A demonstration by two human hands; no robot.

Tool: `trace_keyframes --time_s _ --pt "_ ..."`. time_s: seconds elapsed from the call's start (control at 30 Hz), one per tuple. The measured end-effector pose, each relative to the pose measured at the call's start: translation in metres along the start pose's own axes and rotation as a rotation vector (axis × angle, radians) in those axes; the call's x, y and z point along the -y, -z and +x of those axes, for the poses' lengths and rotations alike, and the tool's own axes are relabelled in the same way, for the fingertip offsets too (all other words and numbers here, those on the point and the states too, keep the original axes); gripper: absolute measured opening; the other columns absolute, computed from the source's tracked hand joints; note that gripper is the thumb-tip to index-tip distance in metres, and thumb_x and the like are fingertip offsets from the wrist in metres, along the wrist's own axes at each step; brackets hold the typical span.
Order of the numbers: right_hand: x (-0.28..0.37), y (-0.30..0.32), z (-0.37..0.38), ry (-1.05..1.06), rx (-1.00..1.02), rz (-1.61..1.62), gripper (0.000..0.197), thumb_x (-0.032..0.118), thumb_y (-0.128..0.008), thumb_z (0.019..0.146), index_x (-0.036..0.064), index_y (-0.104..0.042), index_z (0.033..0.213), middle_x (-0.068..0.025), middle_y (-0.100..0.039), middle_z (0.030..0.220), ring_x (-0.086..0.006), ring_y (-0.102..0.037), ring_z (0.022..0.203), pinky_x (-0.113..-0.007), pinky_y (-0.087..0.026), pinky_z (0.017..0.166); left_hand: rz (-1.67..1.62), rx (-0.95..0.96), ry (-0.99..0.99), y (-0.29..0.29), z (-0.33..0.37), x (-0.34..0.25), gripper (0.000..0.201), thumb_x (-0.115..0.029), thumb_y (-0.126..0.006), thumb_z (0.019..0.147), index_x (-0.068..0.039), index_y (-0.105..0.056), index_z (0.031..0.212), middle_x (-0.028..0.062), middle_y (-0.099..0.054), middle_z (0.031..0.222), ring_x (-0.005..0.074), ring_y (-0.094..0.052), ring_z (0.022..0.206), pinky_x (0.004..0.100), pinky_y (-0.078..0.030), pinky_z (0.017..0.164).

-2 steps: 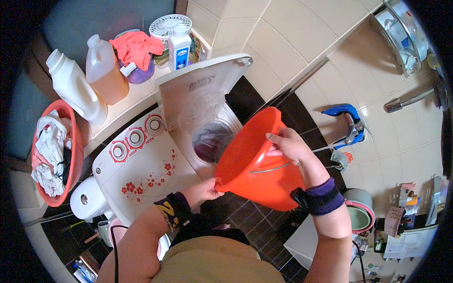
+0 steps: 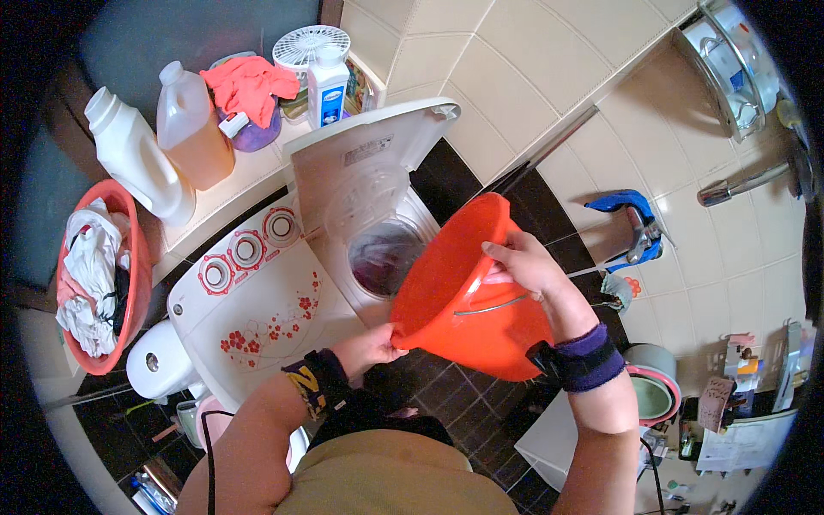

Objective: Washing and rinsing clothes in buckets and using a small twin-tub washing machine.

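Note:
Between my hands an orange-red bucket (image 2: 481, 318) is tilted, its mouth turned up and left toward the open tub of a washing machine (image 2: 266, 309). My left hand (image 2: 373, 345) grips the rim at its lower left. On the right side my right hand (image 2: 524, 270) is closed over the rim, above the bucket's wire handle (image 2: 493, 306). Inside the tub, wet dark laundry (image 2: 384, 257) shows through the round opening. The machine's lid (image 2: 369, 142) stands raised behind it. What the bucket holds, if anything, is hidden.
On the ledge stand a white jug (image 2: 137, 159), a jug of amber liquid (image 2: 193, 133), a white bottle (image 2: 328, 90) and a small fan (image 2: 309, 45). A red basin (image 2: 137, 283) of clothes sits at left. A tap (image 2: 747, 182) juts from the right wall.

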State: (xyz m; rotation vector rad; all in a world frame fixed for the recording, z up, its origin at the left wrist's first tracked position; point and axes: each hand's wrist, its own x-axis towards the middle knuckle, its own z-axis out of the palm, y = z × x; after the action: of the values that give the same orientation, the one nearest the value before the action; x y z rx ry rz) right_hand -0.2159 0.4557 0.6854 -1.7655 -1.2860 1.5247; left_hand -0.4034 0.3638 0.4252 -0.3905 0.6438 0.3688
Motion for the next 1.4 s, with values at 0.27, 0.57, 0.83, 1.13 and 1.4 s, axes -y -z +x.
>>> trace_keyframes --time_s 0.27,0.57,0.83,1.13,1.4 --pt "0.01 -0.021 0.021 0.218 -0.096 -0.462 0.035 0.029 -0.066 0.08 -0.0044 -0.058 0.082 -0.0126 -0.06 0.069 -0.02 -0.061 0.067 -0.035 -0.047 0.06 -0.069 0.054 -0.09 -0.02 0.004 0.012 0.016 -0.013 -0.052 0.087 -0.002 -0.05 0.097 0.0083 -0.056 0.084 0.0182 -0.058 0.07 0.0261 -0.05 0.054" --pt "0.038 -0.06 0.019 0.361 -0.045 -0.689 0.028 0.025 -0.061 0.084 -0.0012 -0.053 0.08 -0.0121 -0.061 0.059 -0.024 -0.064 0.058 -0.037 -0.049 0.059 -0.222 0.498 0.189 0.001 0.058 0.018 0.015 -0.017 -0.055 0.086 -0.003 -0.05 0.087 0.0068 -0.05 0.067 0.0168 -0.049 0.051 0.0245 -0.044 0.037" --pt "0.014 -0.047 0.0 0.418 -0.035 -0.539 0.028 0.025 -0.063 0.082 0.0013 -0.05 0.073 -0.0098 -0.057 0.057 -0.0227 -0.059 0.052 -0.035 -0.045 0.054 -0.2 0.496 0.144 0.02 0.074 0.027 0.015 -0.019 -0.054 0.087 -0.004 -0.051 0.086 0.0059 -0.052 0.066 0.0138 -0.047 0.046 0.0219 -0.045 0.039" --pt "-0.026 -0.01 -0.067 0.445 -0.124 -0.326 0.028 0.019 -0.064 0.084 0.0049 -0.044 0.069 -0.0041 -0.051 0.058 -0.012 -0.054 0.052 -0.029 -0.042 0.049 -0.049 0.364 -0.028 0.021 0.084 0.053 0.031 -0.017 -0.051 0.087 -0.001 -0.049 0.114 0.0123 -0.058 0.108 0.0251 -0.059 0.096 0.0377 -0.051 0.082" --pt "-0.163 0.065 -0.181 0.378 -0.387 0.027 0.029 0.008 -0.065 0.083 0.0081 -0.038 0.072 0.006 -0.037 0.064 -0.0025 -0.035 0.056 -0.02 -0.03 0.05 0.325 0.295 -0.171 0.018 0.067 0.1 0.038 -0.008 -0.046 0.083 -0.003 -0.042 0.121 0.0074 -0.051 0.121 0.0223 -0.052 0.11 0.0376 -0.042 0.097"
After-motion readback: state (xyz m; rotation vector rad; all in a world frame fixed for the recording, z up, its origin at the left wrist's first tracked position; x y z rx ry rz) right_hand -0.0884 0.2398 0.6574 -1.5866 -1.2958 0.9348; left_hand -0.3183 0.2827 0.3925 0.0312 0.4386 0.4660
